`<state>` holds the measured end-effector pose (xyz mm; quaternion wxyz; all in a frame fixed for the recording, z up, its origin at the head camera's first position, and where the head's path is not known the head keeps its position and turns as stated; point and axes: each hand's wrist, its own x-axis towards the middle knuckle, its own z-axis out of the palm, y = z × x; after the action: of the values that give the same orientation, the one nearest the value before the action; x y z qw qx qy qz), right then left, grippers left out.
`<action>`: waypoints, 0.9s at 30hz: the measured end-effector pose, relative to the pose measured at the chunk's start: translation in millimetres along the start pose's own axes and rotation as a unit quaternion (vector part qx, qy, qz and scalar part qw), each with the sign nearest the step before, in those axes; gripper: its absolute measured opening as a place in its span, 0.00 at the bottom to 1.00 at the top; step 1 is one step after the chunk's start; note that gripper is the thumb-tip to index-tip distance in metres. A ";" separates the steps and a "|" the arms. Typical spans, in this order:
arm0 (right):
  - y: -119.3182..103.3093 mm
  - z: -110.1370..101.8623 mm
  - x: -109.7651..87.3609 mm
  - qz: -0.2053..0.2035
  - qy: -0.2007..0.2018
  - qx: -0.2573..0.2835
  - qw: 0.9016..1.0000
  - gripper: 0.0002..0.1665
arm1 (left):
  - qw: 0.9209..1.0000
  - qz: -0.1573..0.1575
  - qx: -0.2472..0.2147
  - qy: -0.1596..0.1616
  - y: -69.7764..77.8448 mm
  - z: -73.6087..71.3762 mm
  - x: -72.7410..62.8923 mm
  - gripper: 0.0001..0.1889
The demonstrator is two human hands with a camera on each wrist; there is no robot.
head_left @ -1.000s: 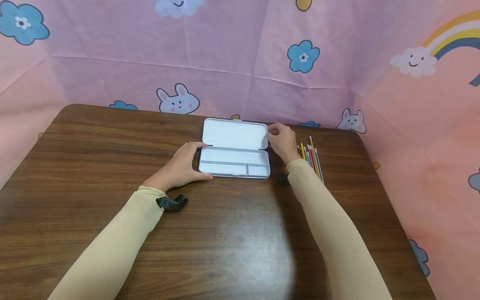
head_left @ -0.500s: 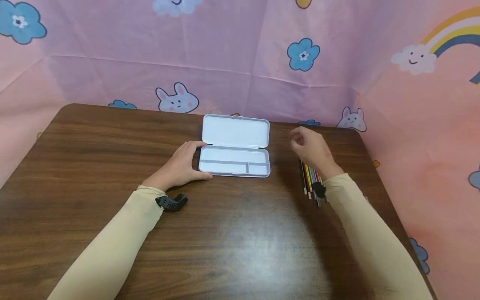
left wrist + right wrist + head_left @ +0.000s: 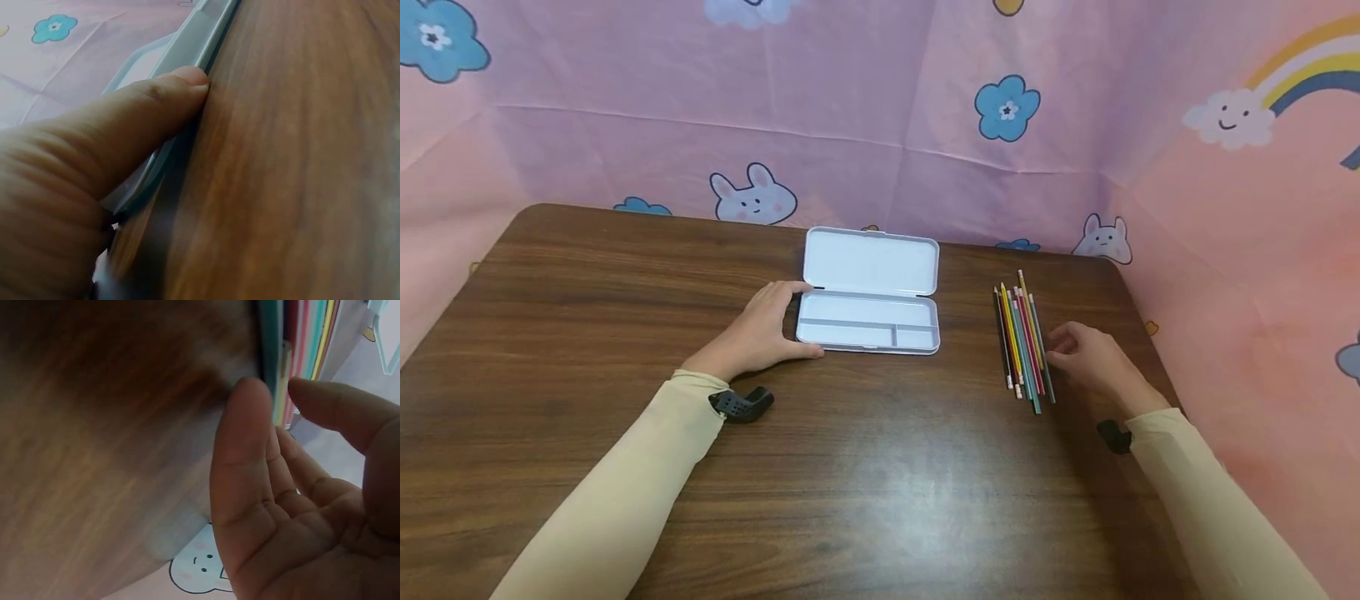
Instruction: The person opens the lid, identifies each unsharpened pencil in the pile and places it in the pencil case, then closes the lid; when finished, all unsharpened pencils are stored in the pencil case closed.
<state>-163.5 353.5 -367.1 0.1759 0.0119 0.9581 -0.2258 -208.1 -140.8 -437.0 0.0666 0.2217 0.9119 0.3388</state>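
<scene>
An unfolded white pencil case (image 3: 868, 310) lies on the brown table, its lid tipped back and its lower tray divided into compartments. My left hand (image 3: 756, 332) holds the case at its left end, thumb along the front edge and fingers by the hinge. In the left wrist view the thumb (image 3: 156, 100) presses against the case's side. To the right lies a bundle of several coloured pencils (image 3: 1019, 342). Just right of them is my right hand (image 3: 1093, 362), holding nothing; in the right wrist view its thumb and index finger are apart beside the pencils (image 3: 303, 337).
The wooden table (image 3: 865, 483) ends at a pink patterned cloth (image 3: 850, 108) behind, and another cloth side (image 3: 1240, 275) stands at the right. Black wrist cameras (image 3: 741, 404) sit on both wrists.
My right hand has left the case lid, passed over the pencils and come to their right side. The lid now leans slightly farther back. My left hand has stayed on the case.
</scene>
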 end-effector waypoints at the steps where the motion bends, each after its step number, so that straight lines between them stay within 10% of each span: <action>1: 1.9 1.1 -0.9 0.002 -0.005 0.005 1.000 0.26 | 1.000 0.000 0.000 -0.001 0.2 0.1 -0.3 0.55; 27: 15.4 10.4 -12.1 -0.007 0.046 -0.047 0.998 0.18 | 1.000 0.001 0.001 0.007 -1.8 2.3 0.2 0.55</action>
<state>-147.0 363.4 -378.3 0.1299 0.0071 0.9749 -0.1808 -208.3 -140.6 -439.9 0.0600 0.2202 0.9127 0.3391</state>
